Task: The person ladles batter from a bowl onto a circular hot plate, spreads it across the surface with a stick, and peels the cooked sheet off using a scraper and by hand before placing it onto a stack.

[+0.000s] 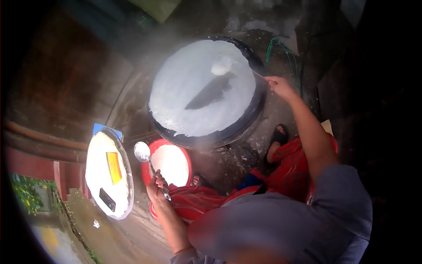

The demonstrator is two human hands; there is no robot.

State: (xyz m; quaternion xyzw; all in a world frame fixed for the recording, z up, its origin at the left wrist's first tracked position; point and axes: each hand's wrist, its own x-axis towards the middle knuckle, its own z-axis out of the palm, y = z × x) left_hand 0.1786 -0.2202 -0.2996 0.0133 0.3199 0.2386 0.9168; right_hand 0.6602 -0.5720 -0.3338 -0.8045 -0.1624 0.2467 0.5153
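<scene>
My left hand (157, 187) is wrapped round the handle of a metal ladle (142, 152). The ladle's bowl is beside the rim of a red bucket (189, 160) holding pale, thick liquid. A large round black griddle (259, 99) stands in front of me, covered by a thin white layer of batter (176, 97) with a dark bare patch across its middle. My right hand (281, 86) grips a thin stick at the griddle's right edge. The stick's far end is hard to make out against the white. A whiter lump (222, 66) lies on the batter.
A round tray (130, 187) of white sheets stands at the left, with an orange-yellow rectangular item (114, 167) and a dark phone-like object (107, 199) on top. A green cord (290, 55) lies on the floor behind the griddle's right side. Steam hazes the view.
</scene>
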